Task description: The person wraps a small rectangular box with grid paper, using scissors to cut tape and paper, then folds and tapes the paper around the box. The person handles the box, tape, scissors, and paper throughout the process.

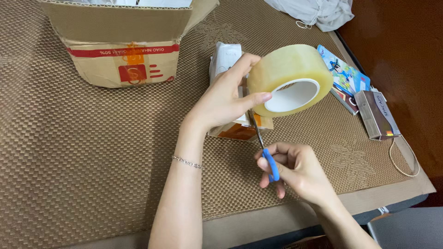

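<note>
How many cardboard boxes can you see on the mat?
2. One big open cardboard box sits at the top left. One small parcel lies in the middle, mostly behind the left hand and the tape roll. More may be hidden.

This looks like a home, with packing done on the floor rather than at a bench. A brown woven mat (92, 152) covers the ground, dark reddish floor (397, 41) showing past its right edge. An open cardboard shipping box (122, 50) stands at the far edge, crumpled white cloth (318, 11) at the far right corner, small retail cartons (376, 113) nearby.
</note>
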